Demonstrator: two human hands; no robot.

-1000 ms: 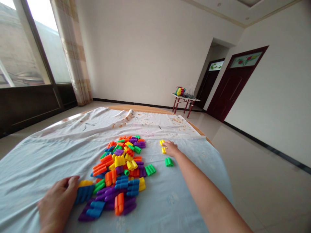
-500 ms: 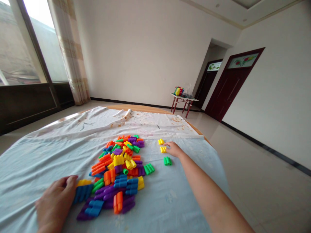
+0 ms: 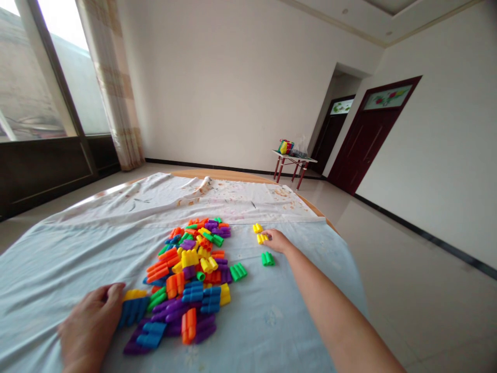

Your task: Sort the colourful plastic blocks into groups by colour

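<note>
Fingertips (image 3: 267, 235) of the right hand (image 3: 278, 241) are curling lightly over a small yellow interlocking plastic block (image 3: 261, 238), though I cannot tell whether they are gripping it. Just beyond, a second yellow block (image 3: 257, 228) is sitting apart, and a green stack of blocks (image 3: 267, 259) is lying near the wrist. The left hand (image 3: 91, 329) is resting half open, visibly holding nothing, beside a blue block (image 3: 132, 312) at the edge of the big mixed heap (image 3: 190, 274). Only these few pieces on the right are lying clear of it; most blocks are staying jumbled in that heap, on a pale blue bedsheet (image 3: 50, 280) spread over a round wooden tabletop (image 3: 233, 175)
</note>
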